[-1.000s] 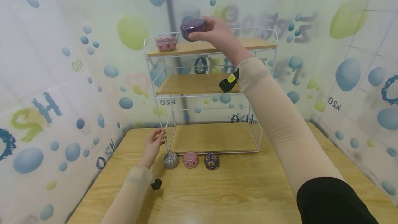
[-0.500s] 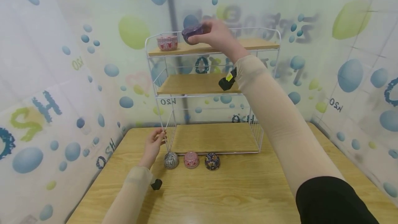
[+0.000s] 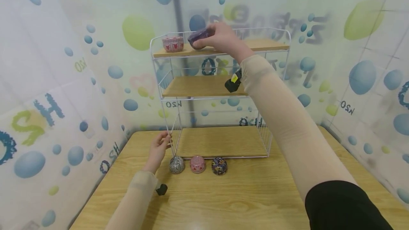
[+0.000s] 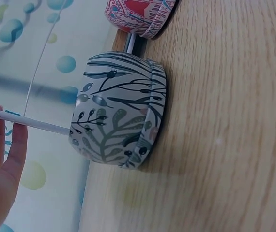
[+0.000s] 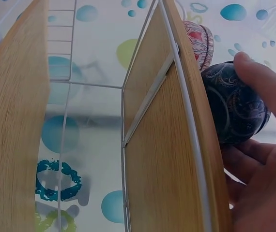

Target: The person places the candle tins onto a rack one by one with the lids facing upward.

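A dark blue-purple patterned round tin (image 5: pixel 235 104) is gripped by my right hand (image 3: pixel 223 40), thumb on one side and fingers on the other. It is tilted, right at the front edge of the top board (image 3: pixel 255 44) of a white wire shelf rack. A pink-and-red tin with hearts (image 3: pixel 173 44) stands at the left end of that board. My left hand (image 3: pixel 158 152) holds the rack's left front post (image 4: pixel 46 125) low down, fingers curled behind it. Just beside that post, a black-and-white leaf-patterned tin (image 4: pixel 116 111) sits on the table.
A pink tin (image 3: pixel 197 164) and a dark multicoloured tin (image 3: pixel 219 166) stand in a row with the leaf-patterned one, before the rack's bottom board (image 3: pixel 223 141). The wooden table (image 3: pixel 243 194) meets a patterned curtain (image 3: pixel 137 81) behind. The middle board (image 3: pixel 198 86) lies below my right forearm.
My right hand has lowered the dark blue-purple tin to the top board, near the hearts tin. My left hand stays on the post. The head view has shifted slightly.
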`<control>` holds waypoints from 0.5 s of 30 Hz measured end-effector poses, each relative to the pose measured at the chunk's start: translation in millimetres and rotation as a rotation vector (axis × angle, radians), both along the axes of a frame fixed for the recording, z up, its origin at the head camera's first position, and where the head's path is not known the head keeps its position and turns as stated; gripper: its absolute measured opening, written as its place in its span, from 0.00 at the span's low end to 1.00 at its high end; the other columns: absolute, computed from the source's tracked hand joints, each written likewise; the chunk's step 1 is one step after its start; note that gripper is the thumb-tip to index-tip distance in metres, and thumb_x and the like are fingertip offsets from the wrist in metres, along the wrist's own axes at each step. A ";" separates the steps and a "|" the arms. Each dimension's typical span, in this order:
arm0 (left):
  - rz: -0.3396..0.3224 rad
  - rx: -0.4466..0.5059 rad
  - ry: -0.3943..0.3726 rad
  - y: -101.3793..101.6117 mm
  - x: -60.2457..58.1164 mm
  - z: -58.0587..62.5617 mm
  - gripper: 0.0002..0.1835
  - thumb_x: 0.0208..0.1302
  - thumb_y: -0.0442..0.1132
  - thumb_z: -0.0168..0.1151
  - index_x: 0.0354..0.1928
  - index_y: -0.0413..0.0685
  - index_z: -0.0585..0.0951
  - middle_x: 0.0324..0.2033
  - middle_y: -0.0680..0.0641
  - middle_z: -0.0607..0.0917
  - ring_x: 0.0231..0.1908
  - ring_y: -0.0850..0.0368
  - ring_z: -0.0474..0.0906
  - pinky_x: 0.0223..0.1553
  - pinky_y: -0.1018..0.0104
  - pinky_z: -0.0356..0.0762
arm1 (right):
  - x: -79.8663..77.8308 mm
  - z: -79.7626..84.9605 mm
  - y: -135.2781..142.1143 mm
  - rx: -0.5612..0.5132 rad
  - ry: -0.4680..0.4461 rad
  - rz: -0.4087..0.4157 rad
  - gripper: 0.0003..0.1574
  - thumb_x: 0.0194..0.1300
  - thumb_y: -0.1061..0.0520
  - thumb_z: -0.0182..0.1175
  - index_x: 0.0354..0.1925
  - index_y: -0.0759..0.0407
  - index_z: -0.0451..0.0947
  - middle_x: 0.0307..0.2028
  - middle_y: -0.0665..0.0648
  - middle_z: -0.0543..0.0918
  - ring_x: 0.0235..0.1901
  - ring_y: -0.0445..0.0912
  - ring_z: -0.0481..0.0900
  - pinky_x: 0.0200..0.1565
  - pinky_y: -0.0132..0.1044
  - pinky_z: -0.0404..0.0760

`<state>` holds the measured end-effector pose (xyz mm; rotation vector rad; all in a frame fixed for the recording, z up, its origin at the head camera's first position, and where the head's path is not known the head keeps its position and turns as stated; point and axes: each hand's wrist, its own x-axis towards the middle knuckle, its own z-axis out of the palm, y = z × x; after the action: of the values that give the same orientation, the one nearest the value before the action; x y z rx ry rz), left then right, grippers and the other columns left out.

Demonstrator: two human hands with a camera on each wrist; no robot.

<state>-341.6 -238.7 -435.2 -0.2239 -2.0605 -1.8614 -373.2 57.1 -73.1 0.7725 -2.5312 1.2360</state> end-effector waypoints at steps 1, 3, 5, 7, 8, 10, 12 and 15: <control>0.002 0.000 -0.001 0.1 0.2 -0.1 0.14 0.72 0.35 0.54 0.52 0.30 0.75 0.41 0.53 0.80 0.44 0.44 0.78 0.43 0.62 0.82 | 0.2 -0.1 -0.7 0.013 -0.004 -0.008 0.39 0.55 0.42 0.72 0.59 0.59 0.73 0.52 0.55 0.78 0.48 0.45 0.74 0.47 0.35 0.75; 0.004 0.004 -0.004 0.5 0.5 0.2 0.13 0.72 0.34 0.55 0.51 0.31 0.75 0.41 0.51 0.80 0.45 0.41 0.78 0.44 0.59 0.82 | 0.7 -0.2 -2.1 0.040 -0.004 -0.022 0.38 0.56 0.41 0.71 0.58 0.60 0.74 0.51 0.55 0.78 0.47 0.45 0.74 0.47 0.35 0.76; 0.001 0.006 -0.011 0.6 0.8 1.2 0.13 0.72 0.34 0.55 0.52 0.31 0.75 0.43 0.47 0.80 0.44 0.45 0.78 0.45 0.59 0.82 | 1.2 0.0 -3.7 0.057 -0.009 -0.033 0.38 0.56 0.40 0.71 0.57 0.60 0.74 0.50 0.55 0.78 0.46 0.45 0.74 0.46 0.35 0.76; -0.004 0.013 -0.023 1.0 2.0 3.2 0.13 0.72 0.34 0.54 0.52 0.30 0.75 0.45 0.41 0.79 0.42 0.50 0.78 0.45 0.59 0.81 | 1.5 0.2 -5.0 0.069 -0.015 -0.045 0.38 0.56 0.40 0.70 0.56 0.59 0.74 0.49 0.55 0.78 0.45 0.45 0.74 0.46 0.35 0.76; -0.008 0.019 -0.028 1.4 3.3 4.8 0.14 0.72 0.34 0.54 0.52 0.30 0.75 0.46 0.38 0.79 0.41 0.52 0.78 0.46 0.58 0.81 | 1.4 0.5 -5.7 0.070 -0.021 -0.053 0.38 0.56 0.39 0.70 0.56 0.59 0.75 0.49 0.55 0.78 0.44 0.45 0.74 0.45 0.35 0.75; -0.019 0.023 -0.032 3.1 7.6 9.9 0.14 0.72 0.32 0.53 0.53 0.28 0.75 0.48 0.33 0.77 0.41 0.54 0.78 0.48 0.54 0.81 | 1.0 1.0 -6.7 0.070 -0.036 -0.069 0.38 0.56 0.39 0.70 0.57 0.59 0.75 0.49 0.55 0.78 0.43 0.45 0.73 0.44 0.35 0.75; -0.022 0.021 -0.034 5.2 12.3 15.8 0.13 0.72 0.30 0.52 0.53 0.26 0.74 0.48 0.32 0.77 0.40 0.55 0.79 0.48 0.51 0.80 | 0.4 1.7 -7.7 0.088 -0.036 -0.087 0.39 0.56 0.38 0.70 0.57 0.59 0.75 0.49 0.54 0.79 0.43 0.44 0.73 0.43 0.34 0.75; -0.020 0.003 -0.028 7.5 16.5 21.5 0.13 0.72 0.29 0.52 0.53 0.24 0.73 0.45 0.37 0.79 0.41 0.52 0.79 0.47 0.52 0.81 | -0.7 2.4 -8.8 0.115 -0.033 -0.107 0.40 0.56 0.36 0.69 0.58 0.59 0.75 0.48 0.54 0.79 0.41 0.43 0.73 0.41 0.33 0.74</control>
<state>-325.0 -231.2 -413.7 -0.2195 -2.0811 -1.8905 -373.9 48.3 -70.7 0.6361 -2.6517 1.0858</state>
